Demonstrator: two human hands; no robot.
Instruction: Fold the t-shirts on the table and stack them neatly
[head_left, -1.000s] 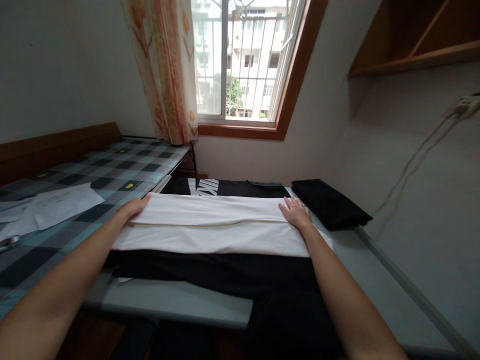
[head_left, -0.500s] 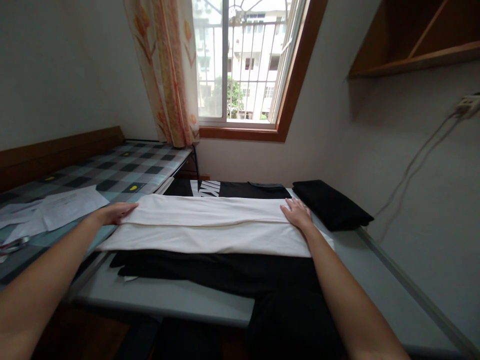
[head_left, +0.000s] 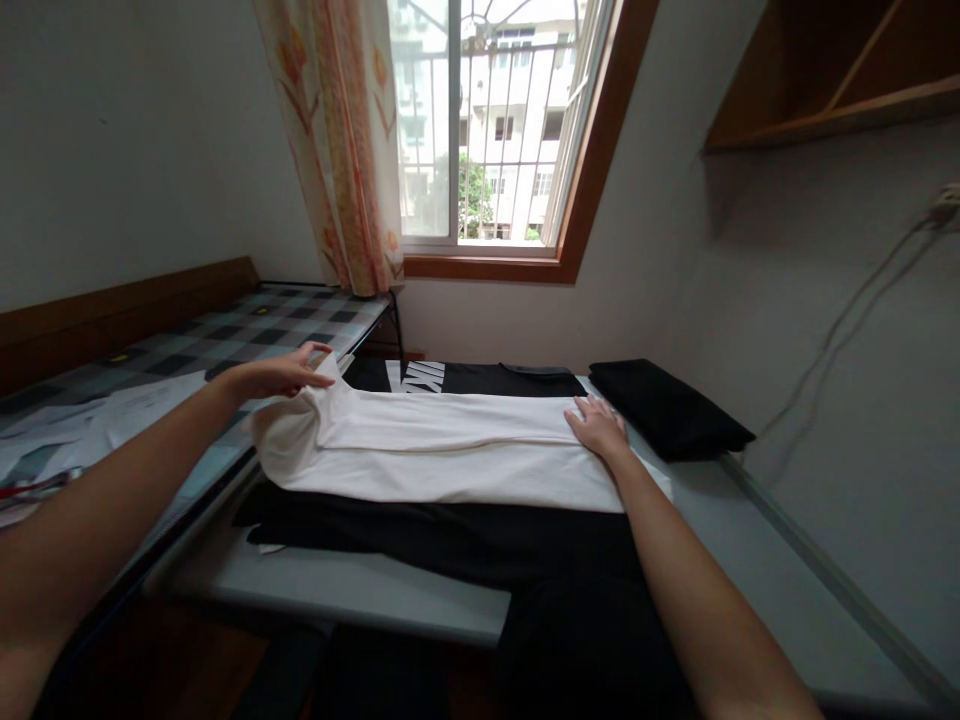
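Observation:
A long, folded white cloth (head_left: 450, 455) lies across a grey table (head_left: 360, 590), on top of a black garment with white lettering (head_left: 465, 378). My left hand (head_left: 279, 376) pinches the cloth's left end and holds it lifted off the table, so that end curls up. My right hand (head_left: 598, 426) rests flat with fingers spread on the cloth's right end, pressing it down.
A folded black garment (head_left: 667, 408) sits at the table's far right, near the wall. More black cloth (head_left: 570, 620) hangs over the front edge. To the left is a checkered bed (head_left: 247, 335) with white papers (head_left: 112, 420). A curtain (head_left: 345, 150) and window stand behind.
My left hand has closed on the cloth's left end and raised it up and inward; before, it lay flat on that end. The right hand has stayed put.

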